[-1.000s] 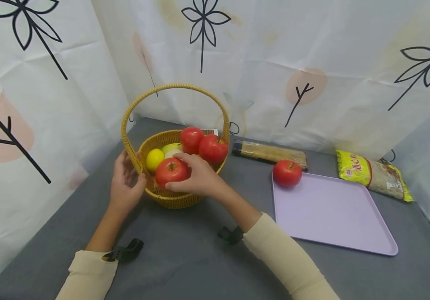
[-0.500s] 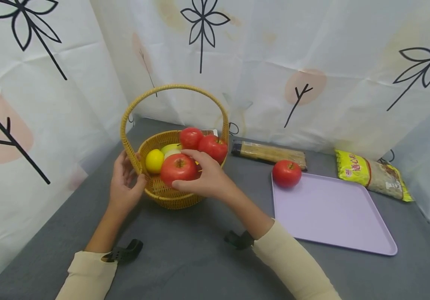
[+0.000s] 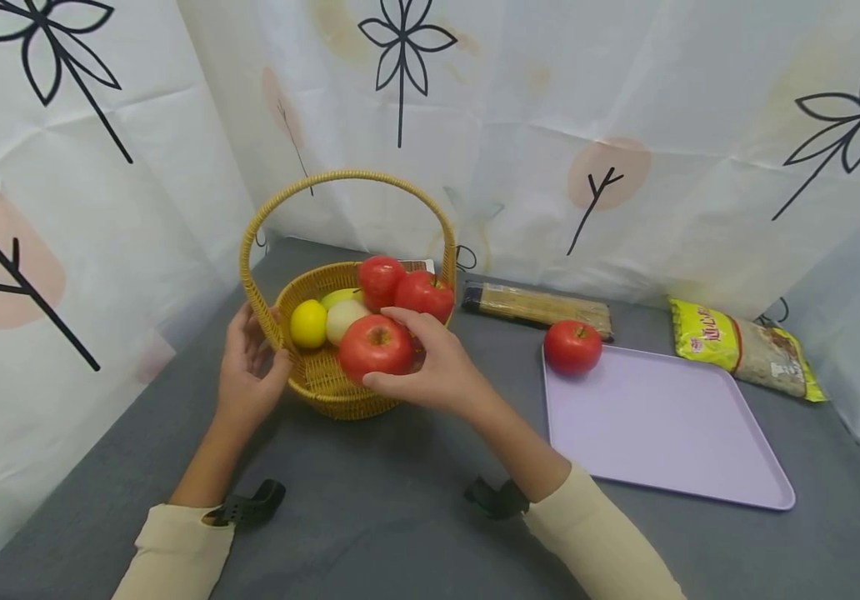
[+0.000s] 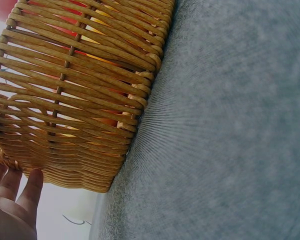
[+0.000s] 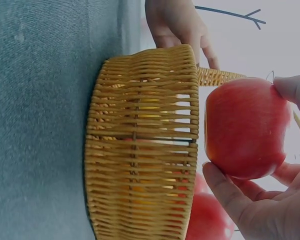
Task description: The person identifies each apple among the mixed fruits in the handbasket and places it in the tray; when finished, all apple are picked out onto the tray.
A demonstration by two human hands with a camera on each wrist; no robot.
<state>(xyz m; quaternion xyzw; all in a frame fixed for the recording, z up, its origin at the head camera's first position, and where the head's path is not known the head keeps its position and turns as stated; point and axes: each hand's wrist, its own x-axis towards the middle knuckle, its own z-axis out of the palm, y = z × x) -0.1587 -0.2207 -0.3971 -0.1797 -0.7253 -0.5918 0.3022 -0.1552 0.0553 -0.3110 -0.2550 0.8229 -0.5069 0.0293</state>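
1. Apple (image 3: 376,348): round, smooth and shiny red, faintly streaked, paler round the stem; at the head view's centre, raised clear of the basket (image 3: 347,408).
2. Right hand (image 3: 441,367): grasping the apple between thumb and fingers.
3. Left hand (image 3: 250,371): gripping the basket's side, left of centre.
4. Two more apples (image 3: 424,296) sit at the basket's back right.

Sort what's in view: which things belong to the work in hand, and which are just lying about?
Likely in the work:
Red apple, gripped by the right hand
Basket, held by the left hand
Other fruit in the basket
Probably the purple tray and the apple at its corner

Likely just lying about:
Long wrapped packet
Yellow-ended packet
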